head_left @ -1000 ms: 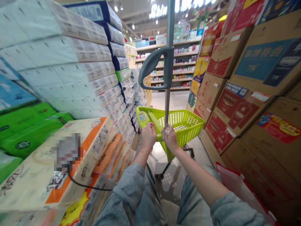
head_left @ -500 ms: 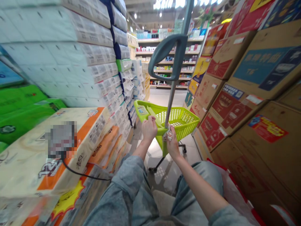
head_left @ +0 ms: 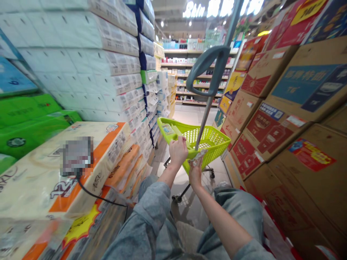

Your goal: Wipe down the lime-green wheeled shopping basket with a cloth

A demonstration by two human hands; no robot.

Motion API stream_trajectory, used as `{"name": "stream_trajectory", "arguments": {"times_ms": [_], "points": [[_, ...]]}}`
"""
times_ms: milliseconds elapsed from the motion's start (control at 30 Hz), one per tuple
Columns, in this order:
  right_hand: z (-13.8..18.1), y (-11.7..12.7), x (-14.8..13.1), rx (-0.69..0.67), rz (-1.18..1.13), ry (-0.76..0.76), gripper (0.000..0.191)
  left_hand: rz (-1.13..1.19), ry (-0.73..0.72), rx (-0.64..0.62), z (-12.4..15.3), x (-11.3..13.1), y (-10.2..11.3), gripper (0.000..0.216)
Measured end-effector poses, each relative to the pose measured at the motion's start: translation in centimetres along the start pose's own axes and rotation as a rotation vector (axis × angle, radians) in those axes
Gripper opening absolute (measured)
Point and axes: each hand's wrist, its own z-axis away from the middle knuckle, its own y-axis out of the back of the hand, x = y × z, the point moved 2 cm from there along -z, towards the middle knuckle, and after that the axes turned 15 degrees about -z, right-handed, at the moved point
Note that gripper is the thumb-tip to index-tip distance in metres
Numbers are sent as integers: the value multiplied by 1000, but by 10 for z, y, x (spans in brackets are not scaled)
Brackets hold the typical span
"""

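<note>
The left hand (head_left: pixel 178 150) is extended forward, back of the hand uppermost, its fingers curled closed over the near rim of the yellow-green shopping cart (head_left: pixel 218 150). The right hand (head_left: pixel 195 173) is set slightly lower and to its right, wrist raised, thumb and fingers closed on a crumpled whitish cloth (head_left: pixel 199 157), which lies against the same rim; whether it is cloth or paper cannot be determined. Both forearms are bare below rolled denim sleeves. The cart stands on the tiled floor directly ahead of the person's knees, between stacked tissue packs (head_left: pixel 119 65) on the left and cartons (head_left: pixel 284 126) on the right. A grey pole (head_left: pixel 204 121) with a blue-grey loop handle (head_left: pixel 218 74) rises by the near end of the basket, tilted to the right in view. A blurred-out object (head_left: pixel 77 153) with a black cable (head_left: pixel 100 198) rests on a cream and orange pack. Compared with half a second earlier, the right hand is found lower, beneath the rim rather than beside the pole's foot, and the cloth is spread sideways instead of bunched. The pole leans farther right in view. The left hand remains on the rim.
</note>
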Motion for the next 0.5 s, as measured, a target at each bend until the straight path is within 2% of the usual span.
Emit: {"name": "stream_trajectory", "arguments": {"times_ms": [200,333,433,500], "points": [[8,7,45,28,49,15,56,-17,1,-24,0,2,-1,17],[17,16,66,110,149,60,42,-28,0,-31,-1,4,-1,17],[21,20,78,134,214,21,33,-35,3,-21,-3,5,-2,16],[23,19,86,101,238,-76,31,-42,4,-12,-3,6,-3,15]]}}
